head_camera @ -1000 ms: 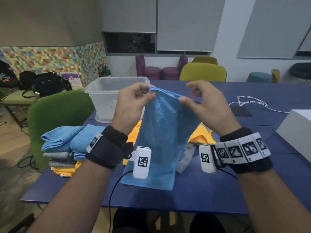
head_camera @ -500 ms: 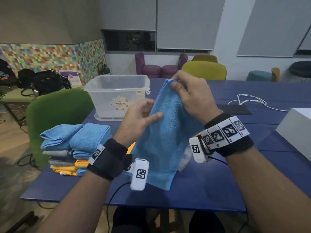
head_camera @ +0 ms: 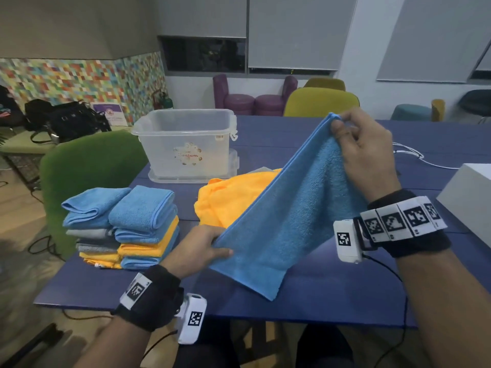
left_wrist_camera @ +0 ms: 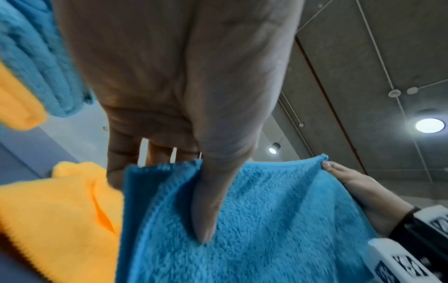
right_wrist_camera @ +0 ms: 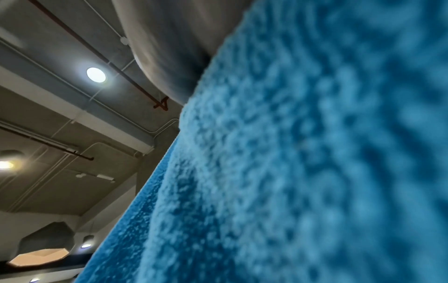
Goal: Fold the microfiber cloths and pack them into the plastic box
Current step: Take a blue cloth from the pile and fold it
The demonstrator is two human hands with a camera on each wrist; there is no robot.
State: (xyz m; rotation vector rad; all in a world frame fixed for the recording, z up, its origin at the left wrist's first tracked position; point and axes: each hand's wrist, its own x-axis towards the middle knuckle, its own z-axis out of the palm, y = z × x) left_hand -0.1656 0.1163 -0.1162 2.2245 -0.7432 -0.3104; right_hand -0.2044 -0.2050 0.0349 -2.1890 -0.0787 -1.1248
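Note:
A blue microfiber cloth point(head_camera: 289, 216) hangs stretched slantwise above the table between both hands. My right hand point(head_camera: 361, 150) pinches its upper corner, high and to the right. My left hand point(head_camera: 202, 251) pinches the lower left corner, thumb on top of the blue cloth point(left_wrist_camera: 254, 220). In the right wrist view the blue cloth point(right_wrist_camera: 303, 162) fills most of the picture. The clear plastic box point(head_camera: 186, 144) stands at the back left of the table, with nothing visible inside. Loose orange cloths point(head_camera: 231, 200) lie behind the held cloth. A stack of folded blue, grey and orange cloths point(head_camera: 125, 229) sits at the left.
The blue table point(head_camera: 305, 306) has its front edge close to me. A green chair point(head_camera: 90, 176) stands at the left edge. A white box point(head_camera: 470, 197) sits at the right, with white cables point(head_camera: 414, 158) behind it.
My left hand slid down the cloth's edge to its lower corner and took hold there. My right hand moved right with the top corner, pulling the cloth taut.

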